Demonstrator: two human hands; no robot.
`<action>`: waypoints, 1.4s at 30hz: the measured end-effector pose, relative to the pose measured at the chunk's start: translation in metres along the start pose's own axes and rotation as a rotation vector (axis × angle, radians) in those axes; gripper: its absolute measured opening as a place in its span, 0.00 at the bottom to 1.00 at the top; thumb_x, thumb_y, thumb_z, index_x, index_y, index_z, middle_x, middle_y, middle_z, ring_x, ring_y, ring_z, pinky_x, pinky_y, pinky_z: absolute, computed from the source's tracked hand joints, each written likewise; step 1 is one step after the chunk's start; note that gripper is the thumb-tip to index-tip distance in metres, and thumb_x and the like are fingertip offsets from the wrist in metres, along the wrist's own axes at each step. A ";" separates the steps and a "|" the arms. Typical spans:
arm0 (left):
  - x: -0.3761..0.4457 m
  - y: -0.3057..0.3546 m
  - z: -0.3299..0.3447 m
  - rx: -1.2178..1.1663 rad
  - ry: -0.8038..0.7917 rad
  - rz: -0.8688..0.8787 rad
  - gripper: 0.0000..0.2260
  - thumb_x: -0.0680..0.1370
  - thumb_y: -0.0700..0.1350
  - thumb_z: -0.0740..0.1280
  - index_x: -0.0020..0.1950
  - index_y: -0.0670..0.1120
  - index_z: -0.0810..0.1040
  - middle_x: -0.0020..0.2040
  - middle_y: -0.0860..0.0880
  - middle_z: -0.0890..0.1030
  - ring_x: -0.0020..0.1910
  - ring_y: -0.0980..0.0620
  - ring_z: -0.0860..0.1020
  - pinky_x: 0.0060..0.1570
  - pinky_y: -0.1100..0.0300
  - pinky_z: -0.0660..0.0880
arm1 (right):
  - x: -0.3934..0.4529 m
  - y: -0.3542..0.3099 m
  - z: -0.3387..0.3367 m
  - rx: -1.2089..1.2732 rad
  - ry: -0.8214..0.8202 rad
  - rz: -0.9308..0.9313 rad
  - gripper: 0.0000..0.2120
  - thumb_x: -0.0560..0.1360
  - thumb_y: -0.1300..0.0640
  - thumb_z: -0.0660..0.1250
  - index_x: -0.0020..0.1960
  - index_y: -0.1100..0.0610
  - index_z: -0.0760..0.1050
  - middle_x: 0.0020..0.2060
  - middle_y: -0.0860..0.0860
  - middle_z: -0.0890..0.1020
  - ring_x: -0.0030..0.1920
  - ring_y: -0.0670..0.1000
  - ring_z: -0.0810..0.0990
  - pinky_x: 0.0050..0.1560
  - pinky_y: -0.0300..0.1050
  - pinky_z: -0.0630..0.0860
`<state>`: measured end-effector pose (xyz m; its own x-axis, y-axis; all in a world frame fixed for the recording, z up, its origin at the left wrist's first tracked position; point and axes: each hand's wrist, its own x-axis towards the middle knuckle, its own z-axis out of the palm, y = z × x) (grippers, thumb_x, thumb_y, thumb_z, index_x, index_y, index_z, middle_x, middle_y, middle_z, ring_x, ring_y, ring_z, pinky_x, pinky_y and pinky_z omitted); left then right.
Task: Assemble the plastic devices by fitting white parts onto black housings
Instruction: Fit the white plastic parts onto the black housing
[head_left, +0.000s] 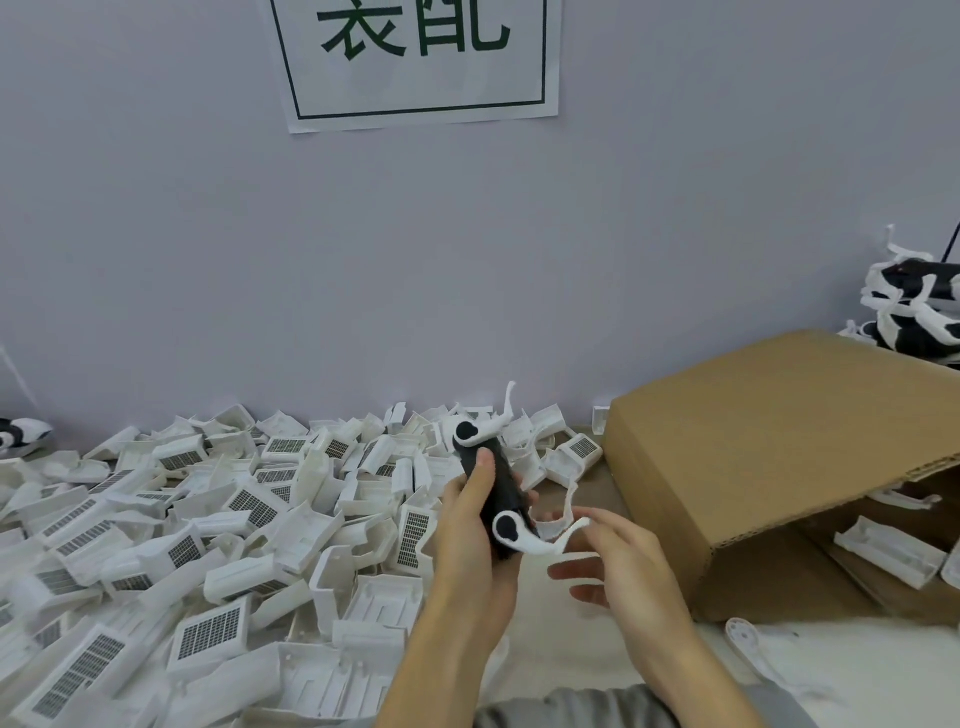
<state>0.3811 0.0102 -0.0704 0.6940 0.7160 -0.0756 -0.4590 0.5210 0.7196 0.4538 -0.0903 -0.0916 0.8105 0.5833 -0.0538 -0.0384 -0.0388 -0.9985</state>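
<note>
Nearest us, at the bottom edge, sits a grey sleeve (597, 709), cut off. Just beyond it our left hand (475, 525) is wrapped round the black housing (493, 486), thumb along its side, holding it raised over the table. Our right hand (618, 558) has loosely spread fingers with the tips at the tail of the near white part (524, 535), which sits on the housing's near end; whether they pinch it or only touch it we cannot tell. A second white part (480, 434) is on the far end, its tail sticking up. The housing looks light and stiff, so we'd judge a mid-body grip is best; the white tails look thin and bendy, likely to flex or snap, so better to press at the round head. Whether the near part is fully seated is hidden by blur. To the left spreads a heap of white casings (208, 525) up to the far wall. To the right, a cardboard box (779, 447) lies tipped, its inside mostly hidden. Far right, a stack of finished devices (914, 312), cut off. On the far wall, a paper sign (415, 62), its top cropped.
</note>
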 end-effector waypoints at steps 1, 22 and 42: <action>0.000 0.000 -0.001 -0.016 -0.006 -0.005 0.23 0.70 0.53 0.70 0.59 0.41 0.75 0.40 0.44 0.77 0.36 0.49 0.78 0.37 0.54 0.77 | -0.001 0.000 0.000 -0.002 -0.032 -0.001 0.17 0.81 0.62 0.58 0.47 0.50 0.83 0.37 0.51 0.86 0.36 0.53 0.85 0.40 0.47 0.72; -0.001 -0.005 -0.003 0.217 0.023 0.039 0.15 0.85 0.50 0.59 0.55 0.47 0.84 0.51 0.41 0.85 0.42 0.44 0.81 0.35 0.52 0.78 | -0.008 0.004 0.016 -0.025 -0.191 -0.087 0.11 0.81 0.58 0.64 0.58 0.42 0.71 0.41 0.47 0.84 0.36 0.43 0.81 0.38 0.42 0.75; 0.001 -0.009 -0.004 0.257 -0.015 0.037 0.15 0.85 0.50 0.58 0.56 0.44 0.82 0.56 0.33 0.80 0.46 0.37 0.74 0.30 0.56 0.70 | -0.006 0.011 0.015 -0.038 -0.140 -0.113 0.13 0.79 0.61 0.63 0.56 0.44 0.72 0.41 0.48 0.84 0.37 0.41 0.80 0.37 0.35 0.74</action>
<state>0.3835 0.0081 -0.0793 0.6887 0.7241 -0.0372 -0.3296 0.3584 0.8734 0.4393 -0.0822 -0.1020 0.7193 0.6925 0.0553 0.0726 0.0042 -0.9973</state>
